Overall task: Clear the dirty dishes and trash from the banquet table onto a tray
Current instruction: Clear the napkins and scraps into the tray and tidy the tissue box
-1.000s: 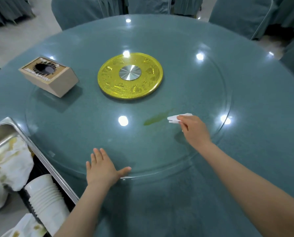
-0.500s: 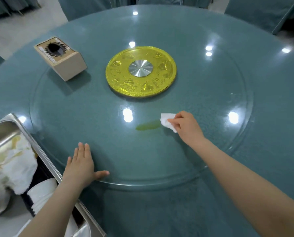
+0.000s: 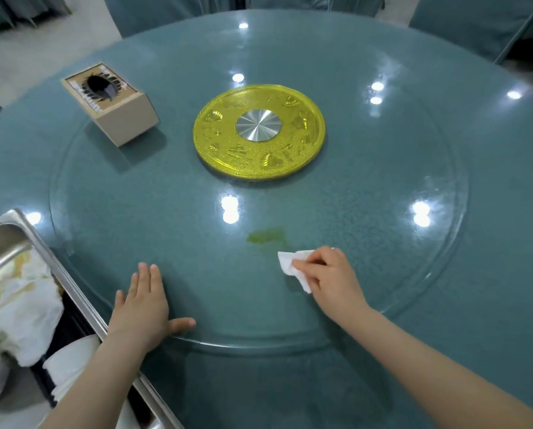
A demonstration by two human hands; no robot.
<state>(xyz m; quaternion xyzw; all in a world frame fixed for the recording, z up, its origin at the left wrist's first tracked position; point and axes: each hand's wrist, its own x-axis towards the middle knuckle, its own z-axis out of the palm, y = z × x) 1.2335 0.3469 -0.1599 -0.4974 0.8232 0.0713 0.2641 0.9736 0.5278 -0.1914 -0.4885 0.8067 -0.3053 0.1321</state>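
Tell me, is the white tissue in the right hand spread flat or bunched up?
Bunched up. The white tissue is crumpled into a wad, pinched by the right hand against the glass turntable, just near of the green smear.

Bright overhead lamps are glaring as paired white spots off the glass turntable (image 3: 383,187); soft shadows are falling beside the tissue box (image 3: 112,102), while wide-angle distortion is bending the softened frame edges.

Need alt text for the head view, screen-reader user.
The right hand pinches a white paper napkin beside a green smear on the round glass turntable. The left hand rests flat on the glass, next to a steel tray of used napkins.
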